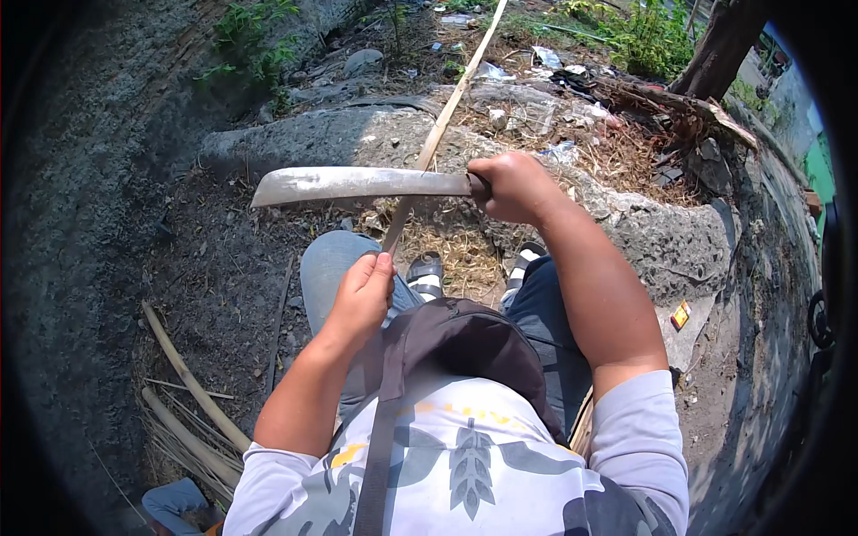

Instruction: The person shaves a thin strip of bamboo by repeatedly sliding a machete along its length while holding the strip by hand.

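A machete (357, 182) with a broad grey blade lies crosswise in front of me, its tip toward the left. My right hand (517, 186) is closed round its dark handle. The blade passes over a long, pale strip of wood or bamboo (451, 112), which runs from my lap away toward the far top of the view. Above my left knee, my left hand (365, 290) grips the near end of this strip, thumb on top. Whether the blade's edge touches the strip, I cannot tell.
A dark bag (465, 348) rests on my lap. Long cut sticks (192, 389) lie at the lower left, near another person's denim-clad leg (179, 502). Ahead is a rough concrete ledge (313, 134), with litter and dry straw beyond. A tree trunk (722, 49) stands at the far right.
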Action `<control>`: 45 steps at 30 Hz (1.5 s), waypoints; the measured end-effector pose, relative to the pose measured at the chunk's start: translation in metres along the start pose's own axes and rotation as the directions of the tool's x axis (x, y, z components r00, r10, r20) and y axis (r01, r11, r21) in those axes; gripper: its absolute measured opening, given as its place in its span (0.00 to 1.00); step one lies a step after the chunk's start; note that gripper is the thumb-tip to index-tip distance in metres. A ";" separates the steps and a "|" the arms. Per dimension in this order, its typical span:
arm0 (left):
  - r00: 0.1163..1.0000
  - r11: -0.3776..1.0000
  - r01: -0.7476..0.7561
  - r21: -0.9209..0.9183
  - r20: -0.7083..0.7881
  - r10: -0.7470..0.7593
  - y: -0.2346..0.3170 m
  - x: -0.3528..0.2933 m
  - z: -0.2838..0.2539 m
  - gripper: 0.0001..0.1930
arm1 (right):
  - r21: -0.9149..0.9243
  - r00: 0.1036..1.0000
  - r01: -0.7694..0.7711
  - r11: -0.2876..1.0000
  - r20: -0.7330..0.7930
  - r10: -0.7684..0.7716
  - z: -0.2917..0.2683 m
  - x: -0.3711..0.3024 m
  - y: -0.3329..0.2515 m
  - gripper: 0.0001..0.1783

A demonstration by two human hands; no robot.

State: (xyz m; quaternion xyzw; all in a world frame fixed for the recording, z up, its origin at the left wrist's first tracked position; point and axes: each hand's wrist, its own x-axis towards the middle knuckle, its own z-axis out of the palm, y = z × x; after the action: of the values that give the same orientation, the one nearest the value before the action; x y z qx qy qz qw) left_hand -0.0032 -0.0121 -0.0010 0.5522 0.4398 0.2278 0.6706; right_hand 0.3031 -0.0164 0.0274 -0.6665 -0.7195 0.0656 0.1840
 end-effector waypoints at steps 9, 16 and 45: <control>0.998 0.995 -0.013 -0.098 -0.064 0.006 0.012 0.016 0.000 0.16 | -0.143 0.992 0.124 0.982 -0.015 -0.128 -0.003 0.009 -0.012 0.09; 0.997 0.996 0.070 -0.063 0.021 -0.068 0.007 0.006 0.004 0.16 | 0.015 0.971 -0.237 0.971 0.022 0.237 -0.008 0.004 0.023 0.14; 0.985 0.966 -0.137 0.220 -0.076 0.157 -0.015 -0.027 -0.038 0.19 | -0.042 0.968 0.219 0.975 -0.118 -0.223 0.006 0.001 -0.006 0.05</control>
State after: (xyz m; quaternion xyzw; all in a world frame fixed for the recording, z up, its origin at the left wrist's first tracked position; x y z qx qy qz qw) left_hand -0.0517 -0.0178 -0.0061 0.6411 0.4503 0.2536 0.5673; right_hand 0.2957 -0.0154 0.0238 -0.5874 -0.7776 -0.0064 0.2242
